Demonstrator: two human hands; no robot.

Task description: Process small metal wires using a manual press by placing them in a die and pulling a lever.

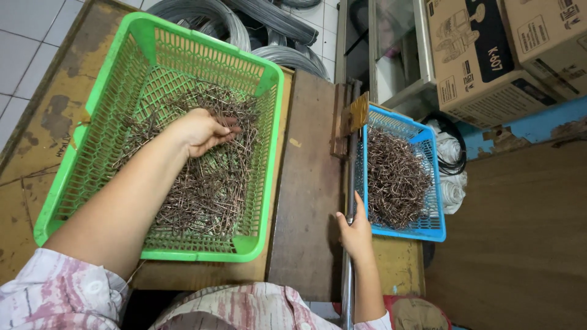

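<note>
**Left hand digs into a basket of short wire pieces**

The left hand [205,131] sits at about 10 o'clock in the view, inside the green perforated plastic basket [92,104], its fingers curled down into the heap of short brown bent-wire pieces [211,183]. The grip is mostly closed around a small pinch of them, though how many it has hold of cannot be told. The right hand [356,233] lies at about 5 o'clock, gripping the long grey metal lever bar [347,281] that runs along the right edge of the dark wooden board [309,183]; its fingers wrap the bar and the thumb points up toward the blue plastic basket [435,229], which holds a second heap of brown wire pieces [394,177] at 3 o'clock.

The wire pieces look light, thin and stiff, probably with sharp ends, and they tangle together, so one is likely best lifted out by its middle between fingertips.

Counts: two baskets, one green and one blue; two heaps, each too dense to count. Several coils of grey steel wire [244,21] lie at 12 o'clock, and two brown cardboard boxes [483,55] stand at 2 o'clock.
</note>
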